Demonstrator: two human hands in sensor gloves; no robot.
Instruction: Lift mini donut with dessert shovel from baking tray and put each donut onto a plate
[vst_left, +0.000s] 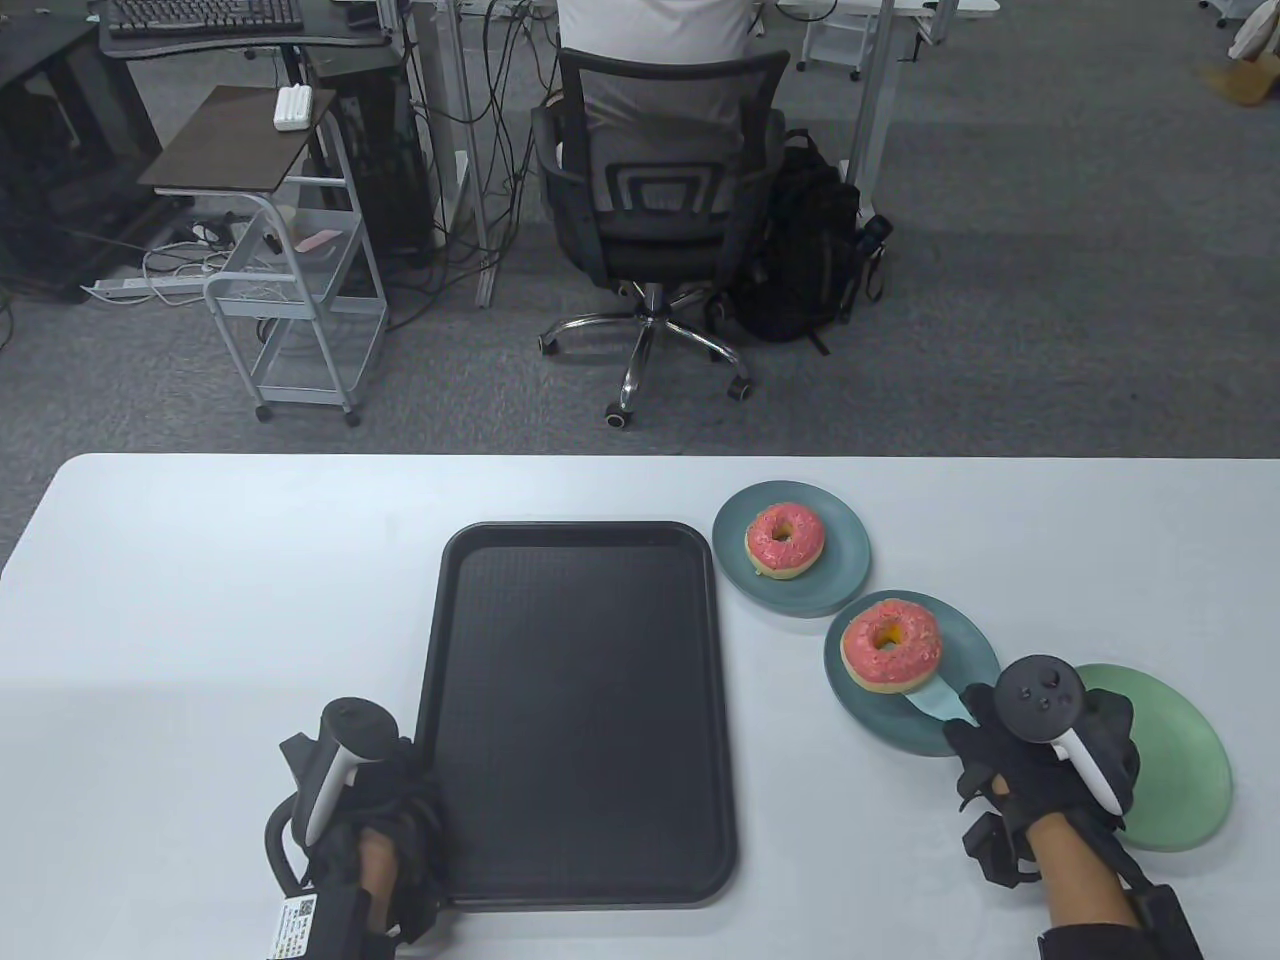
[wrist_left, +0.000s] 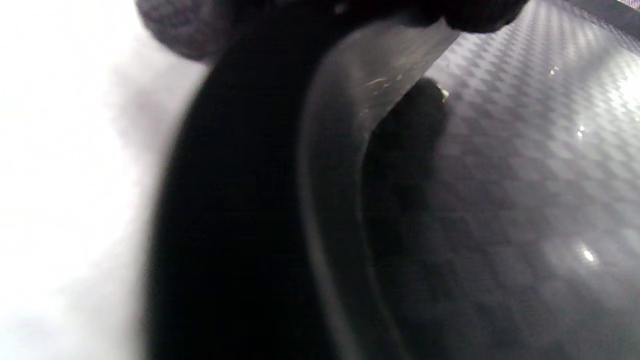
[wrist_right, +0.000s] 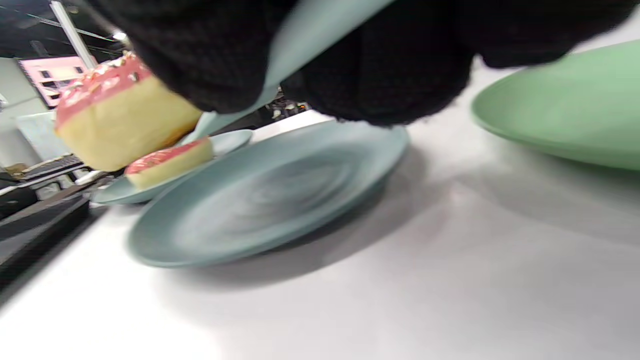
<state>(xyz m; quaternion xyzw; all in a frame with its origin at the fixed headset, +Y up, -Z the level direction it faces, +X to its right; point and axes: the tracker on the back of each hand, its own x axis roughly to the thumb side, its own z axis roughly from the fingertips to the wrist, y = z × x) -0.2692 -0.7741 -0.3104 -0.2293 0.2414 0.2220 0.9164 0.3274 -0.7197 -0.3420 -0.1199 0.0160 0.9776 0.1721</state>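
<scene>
A black baking tray (vst_left: 575, 530) lies at the table's middle with nothing on it. My left hand (vst_left: 385, 790) grips its near left corner; the left wrist view shows the tray rim (wrist_left: 330, 175) with a gloved finger (wrist_left: 415, 115) curled over it. My right hand (vst_left: 1010, 740) holds a pale blue dessert shovel (vst_left: 935, 700) that carries a pink-iced donut (vst_left: 890, 645) over the middle teal plate (vst_left: 985, 650). In the right wrist view that donut (wrist_right: 120, 120) hangs just above the plate (wrist_right: 280, 195). A second pink donut (vst_left: 785, 540) lies on the far teal plate (vst_left: 840, 540).
A green plate (vst_left: 1180, 770) with nothing on it lies partly under my right hand at the near right. Beyond the table's far edge stands an office chair (vst_left: 660, 190) with a person seated, plus a white trolley (vst_left: 300, 300).
</scene>
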